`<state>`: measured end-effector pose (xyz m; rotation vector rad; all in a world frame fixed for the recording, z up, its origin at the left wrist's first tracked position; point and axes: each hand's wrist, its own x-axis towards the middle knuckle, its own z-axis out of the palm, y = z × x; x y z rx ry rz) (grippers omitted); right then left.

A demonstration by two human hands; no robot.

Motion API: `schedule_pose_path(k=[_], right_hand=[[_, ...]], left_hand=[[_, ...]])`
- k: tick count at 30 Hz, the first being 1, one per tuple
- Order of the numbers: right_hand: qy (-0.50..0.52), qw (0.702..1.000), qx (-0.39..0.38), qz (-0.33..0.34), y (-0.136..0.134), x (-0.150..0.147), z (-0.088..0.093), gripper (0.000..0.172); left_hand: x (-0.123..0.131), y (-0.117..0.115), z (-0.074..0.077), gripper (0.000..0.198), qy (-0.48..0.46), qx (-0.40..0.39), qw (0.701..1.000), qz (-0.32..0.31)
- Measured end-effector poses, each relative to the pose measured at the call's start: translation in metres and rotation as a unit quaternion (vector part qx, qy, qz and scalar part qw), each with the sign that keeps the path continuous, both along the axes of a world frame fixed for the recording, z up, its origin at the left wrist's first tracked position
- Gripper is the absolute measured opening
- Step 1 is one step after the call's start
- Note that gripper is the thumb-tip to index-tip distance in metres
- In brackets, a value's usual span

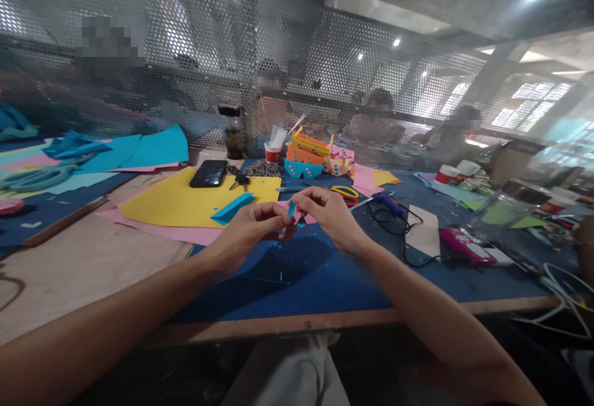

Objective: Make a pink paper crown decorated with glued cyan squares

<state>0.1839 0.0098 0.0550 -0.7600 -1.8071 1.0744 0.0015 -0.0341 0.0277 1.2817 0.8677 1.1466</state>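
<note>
Blue paper strip (291, 209) pinched between two bare hands

Held up just above the blue tabletop (297, 298). Gripped near the top by the right hand (320, 208), thumb and forefinger clamped together on it; met lower down by the left hand (266, 220), fingertips bunched and closed on the strip. Just behind the fingers, a small pink paper piece (310, 215), held or lying: impossible to tell.

Just beside the left hand, a folded blue paper piece (234, 208) on a yellow sheet (162, 202), with pink paper (185, 233) underneath. At the sheet's far edge, a black smartphone (208, 173) and some keys (240, 180).

Just beyond the right hand, yellow-handled scissors (344, 194). Farther right, a dark blue glue gun (388, 203), a pale card (423, 233) and a magenta device (466, 246).

Toward the back, a dark-lidded jar (234, 133), a red-and-white paper cup (273, 153) and a dotted blue paper cutout (302, 169), all before a perforated metal screen (208, 84).
</note>
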Motion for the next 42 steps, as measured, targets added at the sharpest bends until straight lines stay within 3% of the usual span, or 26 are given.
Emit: schedule_pose_path(k=[12, 17, 21, 25, 36, 38, 42], right_hand=[[-0.035, 0.994, 0.081, -0.059, -0.003, 0.005, 0.000, 0.025], [-0.012, 0.993, 0.078, -0.091, -0.006, 0.006, 0.004, 0.023], [-0.016, 0.995, 0.068, -0.067, -0.006, 0.006, 0.003, 0.024], [-0.039, 0.994, 0.087, -0.051, -0.006, 0.005, -0.001, 0.025], [-0.062, 0.990, 0.111, -0.054, -0.009, 0.003, -0.003, 0.022], [-0.062, 0.986, 0.145, -0.062, -0.009, 0.004, -0.004, 0.018], [-0.088, 0.953, 0.285, -0.060, -0.008, 0.007, -0.008, 0.011]], left_hand=[[0.001, -0.002, 0.003, 0.017, 0.034, 0.012, 0.999, -0.004], [-0.001, -0.001, 0.003, 0.017, 0.048, 0.005, 0.999, -0.018], [-0.003, -0.001, 0.008, 0.017, 0.005, 0.000, 1.000, 0.016], [-0.002, -0.002, 0.012, 0.018, -0.008, 0.004, 1.000, 0.008], [-0.004, 0.002, 0.004, 0.016, -0.002, -0.005, 1.000, 0.017], [-0.004, 0.003, 0.005, 0.016, -0.018, -0.007, 1.000, 0.022], [-0.007, 0.005, 0.006, 0.015, -0.057, -0.028, 0.998, 0.030]])
